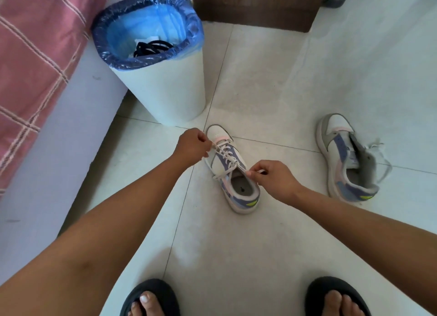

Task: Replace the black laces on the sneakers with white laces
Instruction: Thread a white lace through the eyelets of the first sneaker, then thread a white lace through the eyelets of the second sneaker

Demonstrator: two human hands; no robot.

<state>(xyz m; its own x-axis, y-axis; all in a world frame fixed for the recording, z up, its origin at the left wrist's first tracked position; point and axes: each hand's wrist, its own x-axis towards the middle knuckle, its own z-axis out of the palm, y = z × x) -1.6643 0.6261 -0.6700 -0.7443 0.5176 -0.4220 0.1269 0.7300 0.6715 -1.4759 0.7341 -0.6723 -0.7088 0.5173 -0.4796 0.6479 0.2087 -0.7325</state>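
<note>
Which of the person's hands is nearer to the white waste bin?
Left. The left hand pinches a lace beside the toe of the near sneaker, just below the waste bin. The right hand pinches a lace at the collar, farther away.

On the tiled floor [260,256] the left hand [192,146] pinches the white lace [225,156] near the toe of the near sneaker [233,173]; the right hand [274,179] pinches its end by the collar. The second sneaker [347,157] lies apart, seemingly loosely laced. Black laces [151,48] lie in the bin [170,91]
</note>
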